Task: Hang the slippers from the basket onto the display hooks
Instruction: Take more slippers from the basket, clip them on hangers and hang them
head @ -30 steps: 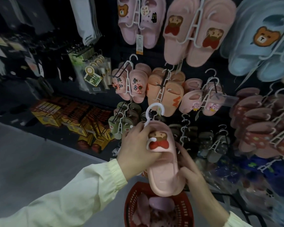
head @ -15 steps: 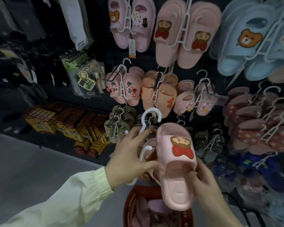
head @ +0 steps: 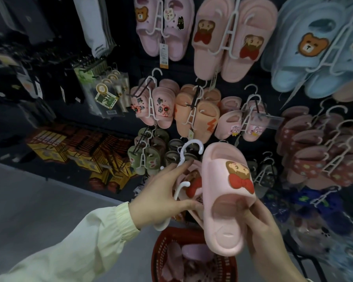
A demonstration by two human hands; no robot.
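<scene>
Dark display wall (head: 130,58): slipper pairs are hung on white hangers from black hooks (head: 140,89). Pink bear-and-bow pair (head: 232,37) is noted at top, blue bear pair (head: 314,49) to its right, orange pair (head: 196,112) beneath. Pink slippers (head: 192,253) are held in the red basket (head: 159,247).

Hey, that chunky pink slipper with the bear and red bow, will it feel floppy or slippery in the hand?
Probably light: the right hand pinches the chunky pink bear slipper at its strap alone. Likely fairly stiff: the thick sole juts out without drooping. Its matte surface looks grippy, not slippery.
</scene>
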